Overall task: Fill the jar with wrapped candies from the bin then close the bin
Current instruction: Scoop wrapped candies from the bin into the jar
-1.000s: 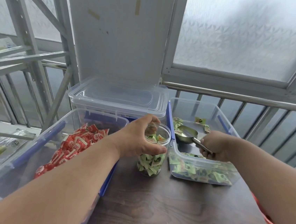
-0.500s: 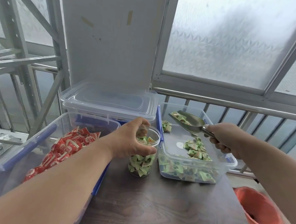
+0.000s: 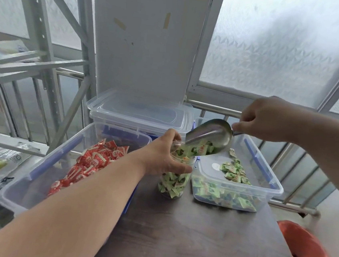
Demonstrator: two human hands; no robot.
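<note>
A clear jar (image 3: 172,184) stands on the dark table, largely full of green wrapped candies. My left hand (image 3: 164,156) grips it around its upper part. My right hand (image 3: 267,118) holds the handle of a metal scoop (image 3: 211,133), which is tilted mouth-down over the jar's opening. Green candies (image 3: 201,149) slide out of the scoop into the jar. Right of the jar sits the open clear bin (image 3: 271,182) with blue clips, holding more green candies (image 3: 234,172).
A second open bin (image 3: 40,174) with red wrapped candies (image 3: 96,159) sits to the left. Stacked clear lids and a bin (image 3: 138,114) stand behind, against a white board. An orange bucket (image 3: 306,251) is on the floor right of the table (image 3: 194,239). A metal shelf frame stands at left.
My right hand lifted the loaded scoop out of the bin, carried it left and tipped it over the jar. Candies are now pouring in. The left hand stayed on the jar.
</note>
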